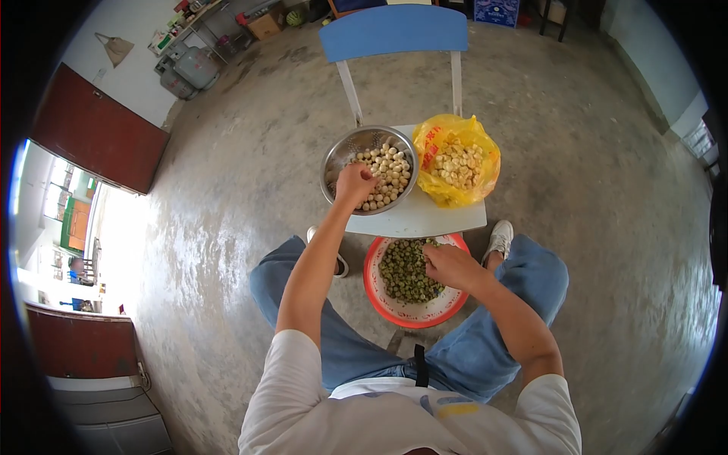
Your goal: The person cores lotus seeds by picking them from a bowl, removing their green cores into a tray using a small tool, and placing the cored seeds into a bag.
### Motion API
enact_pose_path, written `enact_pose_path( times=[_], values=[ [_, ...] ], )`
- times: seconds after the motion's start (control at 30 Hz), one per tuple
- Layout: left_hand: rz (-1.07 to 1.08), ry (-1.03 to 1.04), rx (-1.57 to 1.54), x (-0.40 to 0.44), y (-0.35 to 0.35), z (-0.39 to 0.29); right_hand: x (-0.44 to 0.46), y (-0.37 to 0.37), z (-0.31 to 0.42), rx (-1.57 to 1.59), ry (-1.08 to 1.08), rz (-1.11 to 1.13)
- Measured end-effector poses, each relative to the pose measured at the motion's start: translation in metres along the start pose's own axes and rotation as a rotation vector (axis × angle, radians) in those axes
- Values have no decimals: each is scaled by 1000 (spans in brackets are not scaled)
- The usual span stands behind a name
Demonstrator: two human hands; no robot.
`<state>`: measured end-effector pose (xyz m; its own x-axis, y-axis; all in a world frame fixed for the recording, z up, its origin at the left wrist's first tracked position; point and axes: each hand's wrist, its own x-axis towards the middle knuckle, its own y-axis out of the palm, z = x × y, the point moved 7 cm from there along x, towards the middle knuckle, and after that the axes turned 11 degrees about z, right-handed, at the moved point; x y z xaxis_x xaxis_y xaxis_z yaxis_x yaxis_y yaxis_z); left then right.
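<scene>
My left hand (pixel 356 184) is over the left side of a steel colander (pixel 329 168), its fingers curled together. Pale, round nuts or seeds (pixel 392 168) lie in the colander, and whatever the fingers hold is hidden. Lower down, my right hand (pixel 450 267) reaches into a red-rimmed white basin (pixel 371 274) on its right side. Its fingers are bent together at the edge of a heap of small green and brown pieces (pixel 408 270); I cannot see what is between them. Right of the colander is a yellow plastic bag (pixel 447 196) opened around pale yellowish pieces (pixel 458 164).
The colander and bag stand on the white seat of a blue-backed chair (pixel 394 32). The basin is below the seat's front edge, between my legs. Gas cylinders (pixel 196 67) stand by the far left wall, near an open red door (pixel 98 129).
</scene>
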<state>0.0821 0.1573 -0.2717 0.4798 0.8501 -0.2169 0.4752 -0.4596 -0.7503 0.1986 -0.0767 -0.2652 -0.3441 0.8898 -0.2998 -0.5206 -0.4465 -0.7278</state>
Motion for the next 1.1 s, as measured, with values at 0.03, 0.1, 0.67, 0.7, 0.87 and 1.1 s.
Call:
enact_pose_path(
  times=[0.03, 0.1, 0.67, 0.7, 0.87, 1.1],
  values=[
    [-27, 48, -96, -11, -4, -2, 0, -3, 2, 25, -27, -24],
    [3, 72, -444, -42, -4, -10, -2, -11, 11, 129, -106, -72],
    [418, -51, -1764, -163, 102, -55, -37, -5, 29, 303, -173, -470],
    [388, -80, -1761, -160, 105, -49, -33, -3, 26, 271, -124, -454],
    [381, -33, -1786, -151, 107, -46, -25, -5, 19, 220, -177, -516],
    [354, 13, -1821, -159, 102, -47, -28, -5, 26, 504, -212, -546]
  ],
)
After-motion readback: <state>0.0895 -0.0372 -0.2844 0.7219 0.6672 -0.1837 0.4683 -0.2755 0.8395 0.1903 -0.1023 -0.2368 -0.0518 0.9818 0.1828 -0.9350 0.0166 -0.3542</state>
